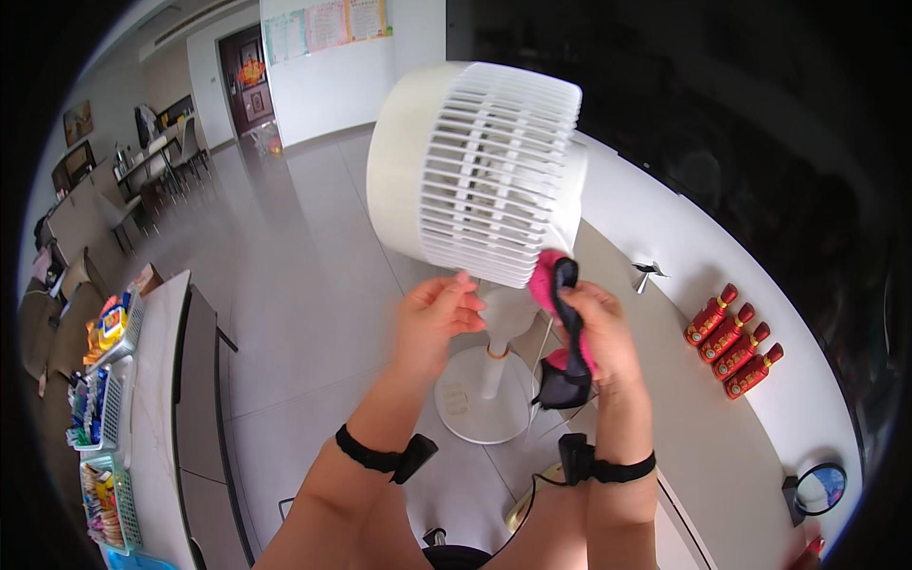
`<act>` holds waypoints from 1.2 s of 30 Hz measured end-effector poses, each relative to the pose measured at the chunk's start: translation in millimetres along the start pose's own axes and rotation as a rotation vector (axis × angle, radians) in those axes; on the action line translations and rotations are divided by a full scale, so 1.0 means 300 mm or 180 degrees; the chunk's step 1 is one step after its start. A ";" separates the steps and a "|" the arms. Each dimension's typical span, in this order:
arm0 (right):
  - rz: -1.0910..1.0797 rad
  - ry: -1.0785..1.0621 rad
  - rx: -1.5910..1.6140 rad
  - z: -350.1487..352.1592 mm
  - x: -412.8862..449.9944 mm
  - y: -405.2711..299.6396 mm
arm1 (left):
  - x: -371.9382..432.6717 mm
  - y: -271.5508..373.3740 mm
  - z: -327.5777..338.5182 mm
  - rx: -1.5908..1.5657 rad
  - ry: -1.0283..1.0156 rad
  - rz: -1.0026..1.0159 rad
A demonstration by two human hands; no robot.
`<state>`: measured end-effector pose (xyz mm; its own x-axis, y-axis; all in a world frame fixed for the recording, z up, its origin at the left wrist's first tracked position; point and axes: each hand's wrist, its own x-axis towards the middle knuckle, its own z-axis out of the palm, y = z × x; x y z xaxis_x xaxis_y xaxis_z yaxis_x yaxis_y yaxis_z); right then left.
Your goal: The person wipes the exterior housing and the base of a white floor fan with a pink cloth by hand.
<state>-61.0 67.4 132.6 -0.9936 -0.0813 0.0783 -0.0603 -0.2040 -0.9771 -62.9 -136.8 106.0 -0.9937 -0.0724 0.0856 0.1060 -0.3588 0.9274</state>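
Observation:
A white pedestal fan (491, 171) stands before me, its slatted head turned sideways and its round base (484, 420) on the tiled floor. My right hand (598, 328) grips a pink and black cloth (570, 320), whose upper end touches the lower rear of the fan head while a black part hangs below. Just under the grille is my left hand (445, 317), with its thumb and index finger near each other and a fingertip close to the slats. I see nothing held in it. Part of the fan's neck is hidden behind the hands.
At right, several red bottles (741, 349), a small metal ornament (647, 274) and a round mirror (819, 489) stand along the wall. A cabinet (153, 399) at left carries baskets (125, 491) of packaged items. A cord (533, 370) runs beside the fan's stand. Dining chairs (187, 146) stand farther back.

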 end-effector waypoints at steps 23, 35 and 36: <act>0.0197 0.0474 -0.1564 0.017 -0.041 -0.055 | 0.051 -0.045 0.052 -0.0707 -0.0452 -0.0086; -0.0109 0.0933 -0.0149 0.152 -0.018 0.051 | 0.062 -0.049 0.036 -0.0608 -0.0524 -0.0071; -0.0118 0.0903 -0.0393 0.140 -0.017 0.052 | 0.065 -0.048 0.030 -0.0609 -0.0543 -0.0060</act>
<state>-52.7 23.6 125.2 -0.9764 0.2030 0.0731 -0.0910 -0.0802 -0.9926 -84.1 -124.5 97.6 -0.9856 0.0882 0.1442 0.0763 -0.5294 0.8450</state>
